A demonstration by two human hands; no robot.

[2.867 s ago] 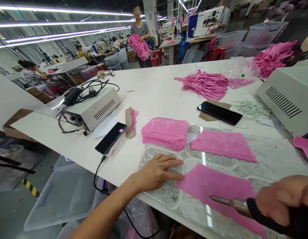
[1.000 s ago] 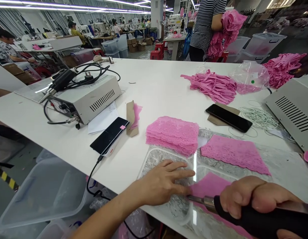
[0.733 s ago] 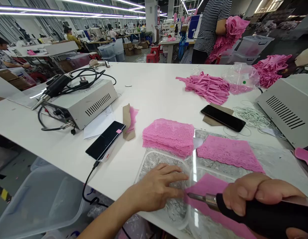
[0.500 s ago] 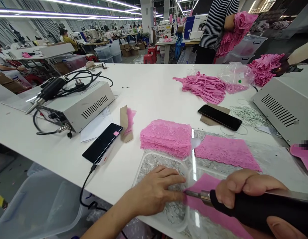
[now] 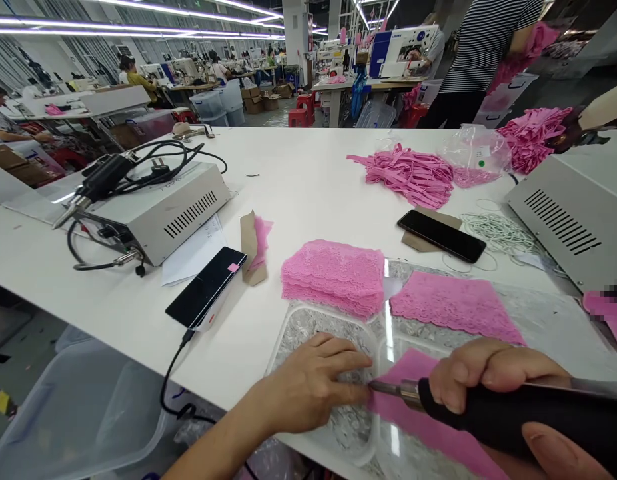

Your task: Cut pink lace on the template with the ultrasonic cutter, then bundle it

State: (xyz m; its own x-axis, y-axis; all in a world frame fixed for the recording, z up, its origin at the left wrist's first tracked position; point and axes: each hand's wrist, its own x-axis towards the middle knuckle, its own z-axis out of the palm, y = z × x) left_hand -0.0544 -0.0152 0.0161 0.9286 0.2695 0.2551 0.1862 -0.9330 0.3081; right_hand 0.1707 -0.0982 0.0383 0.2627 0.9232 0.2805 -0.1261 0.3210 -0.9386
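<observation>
My left hand [image 5: 316,380] lies palm down with its fingers stretched out over a clear rounded-corner template [image 5: 349,455]. Its fingertips are at the left edge of a pink fabric piece [image 5: 411,365]. My right hand [image 5: 498,363] grips a black-handled handpiece [image 5: 533,417] that narrows to a metal tip. That tip points left and meets the fabric's edge close to my left fingers. Beyond my hands sit a layered stack of pink lace pieces [image 5: 333,267] and, to its right, a single lace piece [image 5: 451,300]. Part of the near fabric is hidden under the handpiece and hand.
A grey vented box [image 5: 178,207] carrying a second handpiece [image 5: 108,177] stands left, near a cabled phone [image 5: 206,287]. To the right are another phone [image 5: 441,235], a cord coil [image 5: 498,230], and a second grey box [image 5: 573,207]. Pink straps [image 5: 411,175] lie farther back.
My right hand and the handpiece have shifted very slightly, while my left hand stays put. In the background, a person in a striped shirt carrying pink material has moved right.
</observation>
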